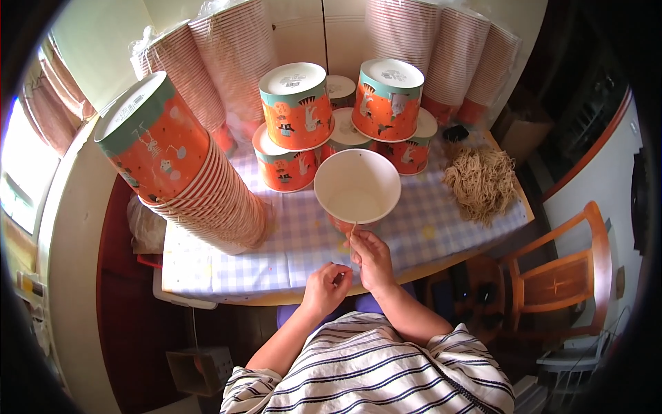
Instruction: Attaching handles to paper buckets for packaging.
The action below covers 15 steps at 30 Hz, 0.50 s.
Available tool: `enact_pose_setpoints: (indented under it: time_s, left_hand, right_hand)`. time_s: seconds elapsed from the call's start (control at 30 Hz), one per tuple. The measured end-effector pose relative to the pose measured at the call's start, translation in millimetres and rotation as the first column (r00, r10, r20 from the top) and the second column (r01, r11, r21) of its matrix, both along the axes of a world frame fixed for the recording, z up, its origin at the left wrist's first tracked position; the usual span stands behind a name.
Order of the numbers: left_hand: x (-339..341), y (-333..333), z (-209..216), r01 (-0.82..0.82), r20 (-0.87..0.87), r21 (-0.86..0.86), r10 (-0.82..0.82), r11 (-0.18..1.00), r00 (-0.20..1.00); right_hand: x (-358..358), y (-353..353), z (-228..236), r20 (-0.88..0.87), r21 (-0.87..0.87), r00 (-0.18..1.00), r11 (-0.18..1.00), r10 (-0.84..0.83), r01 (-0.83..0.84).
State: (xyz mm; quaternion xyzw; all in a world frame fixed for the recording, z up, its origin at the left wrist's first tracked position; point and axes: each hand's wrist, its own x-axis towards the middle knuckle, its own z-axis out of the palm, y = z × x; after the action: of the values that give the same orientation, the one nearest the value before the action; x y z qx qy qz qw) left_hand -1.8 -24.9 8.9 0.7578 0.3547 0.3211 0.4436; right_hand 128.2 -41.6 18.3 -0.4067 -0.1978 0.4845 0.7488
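Right in front of me a paper bucket (pixel 358 185) stands with its white open mouth up, and a small dark hole shows near its far rim. At its near rim, my right hand (pixel 373 261) is closed in a pinch on a thin tan cord (pixel 354 230), which rises to the rim. Close beside it, to the left and nearer to me, my left hand (pixel 326 290) is closed with curled fingers. What it holds, if anything, cannot be made out. A loose heap of tan cords (pixel 480 181) lies on the table to the right.
Several upturned orange buckets (pixel 294 107) are stacked behind the open one. A tall leaning stack of nested buckets (pixel 207 186) stands left on the checked tablecloth (pixel 234 272). Plastic-wrapped stacks (pixel 231 55) line the back. A wooden chair (pixel 558 276) stands right.
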Motion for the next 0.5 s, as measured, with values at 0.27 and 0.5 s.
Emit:
enact_pose_setpoints:
  time_s: [0.27, 0.5]
  left_hand:
    - [1.6, -1.8, 0.1, -0.011, -0.013, 0.052, 0.012, 0.999, 1.0]
    - [2.9, 0.0, -2.7, 0.01, -0.015, 0.078, -0.009, 0.997, 1.0]
  right_hand:
    - [1.2, 0.4, -0.3, -0.031, -0.03, 0.999, 0.999, 0.019, -0.02]
    - [4.5, 8.0, -7.3, -0.12, 0.007, 0.993, 1.0, 0.005, -0.005]
